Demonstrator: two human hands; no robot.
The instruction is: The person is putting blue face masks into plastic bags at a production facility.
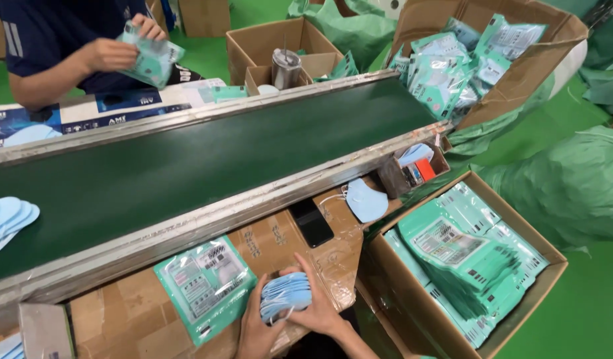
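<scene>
Both my hands hold a stack of light blue face masks [284,297] at the bottom centre, over a cardboard work surface [266,242]. My left hand [254,329] grips the stack from the left and below. My right hand [316,307] cups it from the right, fingers curled over its top. Just left of the stack lies a flat green plastic pouch [205,284] on the cardboard. A single blue mask [366,201] and a black phone [311,222] rest farther up the same surface.
A dark green conveyor belt [187,166] runs across, with blue masks [6,221] at its left end. An open box of green pouches [476,262] stands to my right; another box [483,60] is beyond the belt. Across it, another person's hands [114,50] hold a pouch.
</scene>
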